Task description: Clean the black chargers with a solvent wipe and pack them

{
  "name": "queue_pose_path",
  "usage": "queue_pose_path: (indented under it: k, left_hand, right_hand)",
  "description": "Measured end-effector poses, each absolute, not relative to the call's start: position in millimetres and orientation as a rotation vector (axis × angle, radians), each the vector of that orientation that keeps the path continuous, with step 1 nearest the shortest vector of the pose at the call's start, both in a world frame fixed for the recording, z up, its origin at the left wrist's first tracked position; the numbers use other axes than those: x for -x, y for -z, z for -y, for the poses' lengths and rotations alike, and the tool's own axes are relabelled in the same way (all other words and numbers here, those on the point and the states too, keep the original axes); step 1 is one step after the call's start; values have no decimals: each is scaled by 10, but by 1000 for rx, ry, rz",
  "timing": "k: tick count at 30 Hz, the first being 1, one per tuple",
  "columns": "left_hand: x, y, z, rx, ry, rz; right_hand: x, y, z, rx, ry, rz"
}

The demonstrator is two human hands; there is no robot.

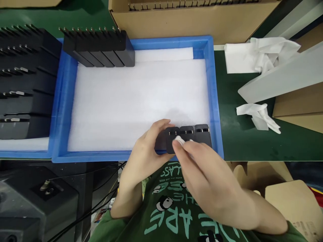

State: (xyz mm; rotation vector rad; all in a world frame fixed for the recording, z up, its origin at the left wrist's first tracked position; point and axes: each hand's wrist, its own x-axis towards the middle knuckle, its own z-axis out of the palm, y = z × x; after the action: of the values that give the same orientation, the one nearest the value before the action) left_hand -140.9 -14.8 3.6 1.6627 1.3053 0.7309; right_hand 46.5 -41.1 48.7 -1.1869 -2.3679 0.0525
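Note:
Three black power adapters [187, 131] stand side by side at the front right corner of the blue tray [217, 101], their short metal contacts showing on top. My left hand [148, 151] grips the left end of this row between thumb and fingers. Over the front of the adapters, my right hand [209, 178] is closed on a small white piece [179, 139], which looks like a folded wipe pressed to the leftmost adapter. The hand hides most of the wipe and part of the row.
At the tray's back left stands a row of black adapters [101, 50] with pins upward. Further left, several more adapters [30, 84] fill a second tray. A cardboard box [176, 23] is behind. Crumpled white wipes [259, 116] lie on the green table to the right.

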Motion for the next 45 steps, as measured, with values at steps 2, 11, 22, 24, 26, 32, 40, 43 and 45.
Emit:
queue_pose_path:
  k: [2, 11, 22, 24, 26, 32, 40, 43, 45]
  left_hand:
    - [1406, -41, 154, -1656, -717, -1331]
    - [1403, -5, 169, -1626, -741, -1317]
    - [1412, -8, 169, -1675, -736, -1288]
    - [1416, -9, 165, -1689, -737, -1279]
    - [1418, -6, 161, -1703, -740, -1271]
    - [1426, 6, 159, -1712, -758, -1261]
    - [1416, 16, 163, -1716, -763, -1277]
    - [1411, 8, 164, -1707, -764, -1268]
    - [1403, -22, 165, -1682, -758, -1275]
  right_hand:
    - [-217, -405, 312, 1266, 82, 2275]
    - [-11, -522, 335, 1402, 415, 2462]
    - [-49, -443, 414, 1383, 231, 2504]
    - [-100, -492, 408, 1354, 223, 2544]
    - [-194, -576, 425, 1362, 119, 2616]
    - [-449, -778, 551, 1364, -109, 2503]
    - [-216, -534, 448, 1346, -13, 2590]
    - [-214, -532, 480, 1384, -186, 2482]
    - [-156, -522, 440, 1306, -103, 2435]
